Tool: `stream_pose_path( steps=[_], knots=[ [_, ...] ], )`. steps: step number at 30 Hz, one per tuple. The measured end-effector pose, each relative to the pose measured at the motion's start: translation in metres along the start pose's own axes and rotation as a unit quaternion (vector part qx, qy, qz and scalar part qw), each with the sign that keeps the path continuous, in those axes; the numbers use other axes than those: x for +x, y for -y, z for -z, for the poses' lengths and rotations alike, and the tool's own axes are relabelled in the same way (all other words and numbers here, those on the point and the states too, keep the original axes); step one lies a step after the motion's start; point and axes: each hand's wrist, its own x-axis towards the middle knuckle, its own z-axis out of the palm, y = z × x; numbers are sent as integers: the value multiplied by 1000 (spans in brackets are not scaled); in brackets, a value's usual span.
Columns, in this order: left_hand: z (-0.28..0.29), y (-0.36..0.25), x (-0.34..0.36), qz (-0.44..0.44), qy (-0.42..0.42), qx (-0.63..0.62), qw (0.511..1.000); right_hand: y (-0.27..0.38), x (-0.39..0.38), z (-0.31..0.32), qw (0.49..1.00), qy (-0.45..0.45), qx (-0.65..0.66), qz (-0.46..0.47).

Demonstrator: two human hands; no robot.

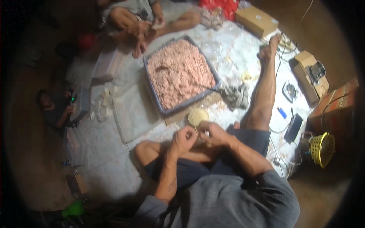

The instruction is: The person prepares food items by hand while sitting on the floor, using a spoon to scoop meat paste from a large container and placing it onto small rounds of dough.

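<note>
My left hand (183,138) is closed, thumb and fingertips pinched on a thin pale-yellow piece (196,129), perhaps a round sheet seen edge-on. My right hand (213,133) is beside it, fingers curled on the same piece; its fingertips are small and partly hidden. Just beyond my hands lies a stack of pale round sheets (199,114). Past that, a large blue-grey tub (165,109) is heaped with pink minced filling (176,72), with a thin dark implement (205,86) in it and a crumpled grey cloth (235,95) at its right.
A clear plastic tray (129,121) lies left of the tub. A co-worker (146,22) sits beyond it, another person (53,108) at far left by plastic containers (76,146). Right are cardboard boxes (330,104), a yellow basket (322,150), cables and a black power block (293,127).
</note>
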Motion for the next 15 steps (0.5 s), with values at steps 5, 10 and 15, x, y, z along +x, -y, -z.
stream_pose_path(
  steps=[5, 10, 15],
  knots=[
    [-4, -13, 11, -19, 7, 93, 995, -1, -4, 5, 998, 6, -47, 30],
    [-1, -4, 13, 12, 35, 81, 996, 4, -2, 3, 999, 22, -46, 14],
    [4, 20, 11, 5, 59, -48, 997, 13, -2, 3, 992, 36, 47, -110]
  ],
)
